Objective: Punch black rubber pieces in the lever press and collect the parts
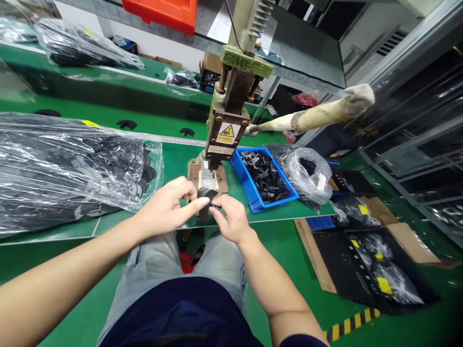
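Observation:
In the head view my left hand pinches a curved black plastic piece just in front of the hand press. My right hand is closed at the piece's right side, its thumb and forefinger gripping a small black part. The two black items touch or lie very close; my fingers partly cover where they meet. Behind them, the press's metal base stands under the ram.
Right of the press is a blue tray of small black parts, beside an opened plastic bag. A large clear bag of curved black pieces lies left. The press lever juts right. A cardboard box sits lower right.

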Demonstrator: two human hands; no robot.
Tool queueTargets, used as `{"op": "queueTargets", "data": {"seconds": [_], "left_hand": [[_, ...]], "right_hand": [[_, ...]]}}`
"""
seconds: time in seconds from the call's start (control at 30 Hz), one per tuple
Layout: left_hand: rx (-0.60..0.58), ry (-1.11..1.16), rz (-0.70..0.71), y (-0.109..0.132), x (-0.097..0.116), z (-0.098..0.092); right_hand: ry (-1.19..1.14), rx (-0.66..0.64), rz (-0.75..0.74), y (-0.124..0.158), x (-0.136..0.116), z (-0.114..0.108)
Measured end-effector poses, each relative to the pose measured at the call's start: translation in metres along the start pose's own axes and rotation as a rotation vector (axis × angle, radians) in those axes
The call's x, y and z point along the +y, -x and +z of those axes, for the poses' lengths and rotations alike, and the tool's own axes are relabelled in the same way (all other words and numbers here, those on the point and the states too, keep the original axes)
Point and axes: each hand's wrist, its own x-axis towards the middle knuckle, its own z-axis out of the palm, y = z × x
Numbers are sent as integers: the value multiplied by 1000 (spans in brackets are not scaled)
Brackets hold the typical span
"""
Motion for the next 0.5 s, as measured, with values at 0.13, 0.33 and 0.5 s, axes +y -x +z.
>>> {"op": "queueTargets", "data": {"seconds": [0.13,0.33,0.5], "left_hand": [[-94,8,11,-3,3,8],[-127,271,-167,-5,-4,14],[-203,698,-250,-2,-8,25]], "right_hand": [[-31,-27,-33,2,-1,7],[-96,98,-87,6,-3,9],[-220,53,10,3,-5,-8]]}}
